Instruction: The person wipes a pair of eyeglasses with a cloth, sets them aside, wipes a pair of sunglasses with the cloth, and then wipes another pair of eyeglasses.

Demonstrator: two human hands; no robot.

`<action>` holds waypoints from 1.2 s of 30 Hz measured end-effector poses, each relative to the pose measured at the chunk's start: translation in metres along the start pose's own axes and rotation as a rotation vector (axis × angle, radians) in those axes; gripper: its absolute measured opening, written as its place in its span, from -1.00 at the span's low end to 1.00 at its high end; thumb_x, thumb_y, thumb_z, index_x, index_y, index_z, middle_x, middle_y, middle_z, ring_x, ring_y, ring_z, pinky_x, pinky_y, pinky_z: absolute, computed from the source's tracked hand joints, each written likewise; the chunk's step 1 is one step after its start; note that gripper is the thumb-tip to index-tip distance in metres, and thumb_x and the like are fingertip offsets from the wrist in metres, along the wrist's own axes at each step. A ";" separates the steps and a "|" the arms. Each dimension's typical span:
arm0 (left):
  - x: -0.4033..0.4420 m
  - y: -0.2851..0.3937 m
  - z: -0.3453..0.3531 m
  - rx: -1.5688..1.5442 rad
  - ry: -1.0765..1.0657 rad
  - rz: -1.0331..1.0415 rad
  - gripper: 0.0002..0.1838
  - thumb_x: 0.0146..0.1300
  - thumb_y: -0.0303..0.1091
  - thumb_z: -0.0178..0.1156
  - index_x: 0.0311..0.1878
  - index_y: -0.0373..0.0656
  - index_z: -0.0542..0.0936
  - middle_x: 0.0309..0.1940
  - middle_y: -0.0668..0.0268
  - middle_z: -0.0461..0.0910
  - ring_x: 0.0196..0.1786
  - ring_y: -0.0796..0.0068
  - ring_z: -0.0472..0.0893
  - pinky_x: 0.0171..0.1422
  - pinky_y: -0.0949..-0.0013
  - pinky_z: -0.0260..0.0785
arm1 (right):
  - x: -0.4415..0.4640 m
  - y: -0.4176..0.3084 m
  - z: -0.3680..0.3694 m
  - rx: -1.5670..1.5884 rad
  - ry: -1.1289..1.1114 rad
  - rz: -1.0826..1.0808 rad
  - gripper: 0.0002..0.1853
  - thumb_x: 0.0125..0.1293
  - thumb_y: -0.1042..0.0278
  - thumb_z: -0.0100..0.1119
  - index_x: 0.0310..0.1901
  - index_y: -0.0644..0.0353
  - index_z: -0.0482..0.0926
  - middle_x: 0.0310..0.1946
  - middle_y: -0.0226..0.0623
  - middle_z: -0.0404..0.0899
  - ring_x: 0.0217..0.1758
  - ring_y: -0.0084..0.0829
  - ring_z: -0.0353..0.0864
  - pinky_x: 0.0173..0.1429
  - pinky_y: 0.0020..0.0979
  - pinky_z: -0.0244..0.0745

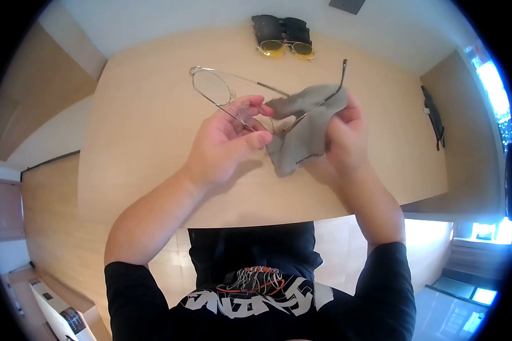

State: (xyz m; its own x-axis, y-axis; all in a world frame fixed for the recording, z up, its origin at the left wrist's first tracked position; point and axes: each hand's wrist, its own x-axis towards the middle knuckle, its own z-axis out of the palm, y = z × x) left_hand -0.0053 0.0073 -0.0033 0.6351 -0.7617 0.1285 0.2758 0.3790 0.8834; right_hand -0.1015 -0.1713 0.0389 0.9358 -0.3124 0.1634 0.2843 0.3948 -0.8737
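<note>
Thin metal-framed eyeglasses (211, 87) are held above the wooden desk, tilted, with both temples unfolded. My left hand (216, 148) grips them, fingers and thumb closed around one lens and its rim. A grey cleaning cloth (307, 133) is bunched in my right hand (347, 136), whose fingers are partly hidden behind it. One temple crosses in front of the cloth, its dark tip pointing up near my right hand. The cloth's left edge meets the glasses close to my left fingertips; whether it touches the lens I cannot tell.
At the desk's back edge lie metal-framed glasses (284, 48) with yellow and dark lenses beside them. A black strap-like item (432, 116) is against the right side panel. The pale wooden desktop (148, 131) has its front edge near my body.
</note>
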 end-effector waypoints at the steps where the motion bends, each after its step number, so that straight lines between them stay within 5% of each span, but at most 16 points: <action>1: -0.001 -0.002 -0.002 0.027 -0.010 -0.008 -0.47 0.24 -0.56 0.24 0.28 -0.20 0.36 0.09 0.30 0.47 -0.06 0.56 0.52 0.13 0.42 0.40 | 0.004 -0.001 -0.009 -0.004 0.027 -0.054 -0.76 0.28 0.64 -0.08 -0.05 0.28 0.48 -0.15 -0.09 0.63 -0.13 -0.35 0.66 -0.11 -0.32 0.63; 6: 0.001 0.000 -0.003 0.170 -0.036 -0.016 -0.47 0.25 -0.53 0.22 0.30 -0.18 0.37 0.12 0.25 0.46 -0.06 0.54 0.52 0.13 0.38 0.41 | 0.023 -0.006 -0.048 0.031 0.102 -0.198 -0.76 0.36 0.51 -0.06 0.02 0.25 0.48 -0.12 -0.21 0.61 -0.12 -0.39 0.63 -0.04 -0.36 0.58; 12: 0.003 -0.005 -0.002 0.029 -0.021 -0.017 -0.44 0.21 -0.58 0.26 0.29 -0.23 0.35 0.08 0.28 0.47 -0.09 0.57 0.53 0.08 0.44 0.39 | 0.006 0.009 -0.016 -0.012 -0.007 0.054 -0.76 0.27 0.62 0.04 -0.02 0.26 0.50 -0.10 -0.21 0.62 -0.08 -0.43 0.62 -0.02 -0.37 0.57; 16: 0.002 0.000 -0.002 0.080 -0.043 0.025 -0.43 0.21 -0.59 0.26 0.29 -0.25 0.34 0.10 0.26 0.47 -0.03 0.56 0.53 0.09 0.43 0.41 | 0.008 0.028 -0.019 -0.128 -0.229 0.013 -0.71 0.24 0.66 0.15 -0.01 0.26 0.44 -0.01 -0.22 0.59 0.03 -0.44 0.59 0.11 -0.37 0.51; 25: 0.000 -0.004 -0.002 -0.014 -0.046 -0.030 -0.44 0.21 -0.61 0.26 0.27 -0.25 0.35 0.10 0.26 0.47 -0.09 0.57 0.52 0.09 0.44 0.42 | 0.000 0.024 -0.016 -0.390 -0.200 0.115 -0.76 0.24 0.64 0.12 -0.05 0.24 0.49 -0.12 -0.32 0.59 -0.06 -0.53 0.58 0.04 -0.46 0.49; 30: -0.001 -0.003 -0.003 0.104 -0.060 0.031 -0.46 0.26 -0.48 0.23 0.31 -0.18 0.36 0.11 0.23 0.47 -0.09 0.56 0.50 0.12 0.39 0.40 | 0.011 0.000 -0.040 -0.097 0.117 -0.438 -0.79 0.30 0.63 0.03 -0.04 0.27 0.52 -0.14 -0.32 0.58 -0.03 -0.50 0.53 0.10 -0.40 0.43; 34: -0.003 -0.002 -0.002 0.069 -0.043 -0.025 -0.47 0.25 -0.48 0.24 0.30 -0.17 0.37 0.11 0.23 0.47 -0.11 0.57 0.50 0.10 0.40 0.39 | 0.028 -0.027 -0.057 -0.014 0.367 -0.653 -0.77 0.27 0.62 0.08 -0.03 0.28 0.44 -0.12 -0.27 0.54 -0.03 -0.50 0.49 0.13 -0.43 0.38; 36: 0.000 -0.003 -0.005 0.051 -0.075 -0.017 -0.47 0.25 -0.48 0.23 0.29 -0.16 0.38 0.11 0.22 0.48 -0.11 0.57 0.50 0.10 0.40 0.39 | 0.031 -0.018 -0.063 -0.244 0.457 -0.692 -0.74 0.24 0.61 0.14 -0.03 0.26 0.42 -0.12 -0.28 0.51 -0.02 -0.49 0.48 0.13 -0.43 0.37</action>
State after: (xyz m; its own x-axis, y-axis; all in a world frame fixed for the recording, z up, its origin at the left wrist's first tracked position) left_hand -0.0028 0.0091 -0.0084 0.5743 -0.8056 0.1455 0.2475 0.3403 0.9071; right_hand -0.0912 -0.2428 0.0309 0.3781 -0.7517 0.5404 0.6577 -0.1927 -0.7282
